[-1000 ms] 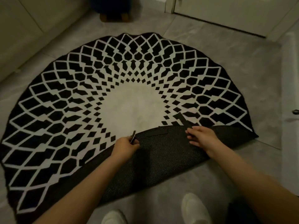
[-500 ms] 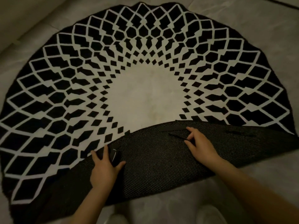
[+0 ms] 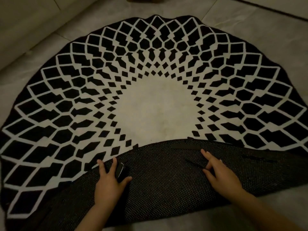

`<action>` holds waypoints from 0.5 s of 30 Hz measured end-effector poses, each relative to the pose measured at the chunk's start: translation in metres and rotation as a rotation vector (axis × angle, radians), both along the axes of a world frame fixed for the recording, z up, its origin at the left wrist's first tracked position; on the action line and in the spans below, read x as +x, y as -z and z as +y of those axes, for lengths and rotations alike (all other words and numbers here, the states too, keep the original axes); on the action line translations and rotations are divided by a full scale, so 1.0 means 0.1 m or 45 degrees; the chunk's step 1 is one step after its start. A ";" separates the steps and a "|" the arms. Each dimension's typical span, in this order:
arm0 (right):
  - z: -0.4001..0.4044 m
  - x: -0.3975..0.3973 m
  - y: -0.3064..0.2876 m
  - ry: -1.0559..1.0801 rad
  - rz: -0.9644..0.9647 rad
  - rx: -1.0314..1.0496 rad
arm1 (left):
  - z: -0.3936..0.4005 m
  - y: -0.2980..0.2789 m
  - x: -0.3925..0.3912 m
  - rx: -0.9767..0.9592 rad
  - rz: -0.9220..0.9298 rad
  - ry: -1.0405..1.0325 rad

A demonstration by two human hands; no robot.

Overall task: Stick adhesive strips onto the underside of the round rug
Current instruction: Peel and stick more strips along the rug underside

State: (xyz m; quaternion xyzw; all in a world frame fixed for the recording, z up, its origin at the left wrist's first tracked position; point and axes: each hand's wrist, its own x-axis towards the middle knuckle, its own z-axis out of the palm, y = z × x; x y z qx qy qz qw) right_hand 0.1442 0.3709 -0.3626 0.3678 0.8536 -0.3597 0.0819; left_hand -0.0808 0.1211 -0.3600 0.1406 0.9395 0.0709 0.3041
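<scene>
The round rug [image 3: 150,100] lies on the tiled floor [image 3: 250,27] with its near edge folded over, so the dotted underside [image 3: 158,172] faces up at 6 o'clock. The left hand [image 3: 109,180] holds spare strips [image 3: 120,169] between thumb and fingers; the right hand [image 3: 220,174] pinches one thin strip [image 3: 194,162], just below a stuck strip [image 3: 185,146]. Pinched this loosely, that strip could twist and stick to itself, or the flap could spring back.
</scene>
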 end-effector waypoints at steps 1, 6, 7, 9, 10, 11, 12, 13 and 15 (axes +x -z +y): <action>-0.01 0.02 0.00 0.023 -0.005 -0.022 | 0.01 0.00 -0.04 -0.004 0.003 0.019; -0.13 -0.04 -0.04 0.223 0.116 -0.240 | 0.24 0.00 -0.50 0.000 -0.021 0.176; -0.15 -0.07 -0.04 0.276 0.137 -0.283 | 0.31 0.00 -0.63 -0.031 -0.040 0.202; -0.17 -0.14 -0.04 0.382 0.224 -0.385 | 0.44 -0.03 -0.90 -0.103 -0.066 0.247; -0.17 -0.19 -0.04 0.412 0.252 -0.426 | 0.51 -0.04 -1.02 -0.130 -0.073 0.269; -0.18 -0.26 -0.06 0.421 0.259 -0.456 | 0.55 -0.07 -1.14 -0.156 -0.075 0.286; -0.19 -0.31 -0.04 0.424 0.275 -0.487 | 0.59 -0.09 -1.24 -0.174 -0.086 0.288; -0.20 -0.36 -0.04 0.421 0.278 -0.509 | 0.61 -0.12 -1.33 -0.187 -0.102 0.266; -0.19 -0.43 -0.04 0.425 0.274 -0.535 | 0.67 -0.15 -1.41 -0.175 -0.118 0.217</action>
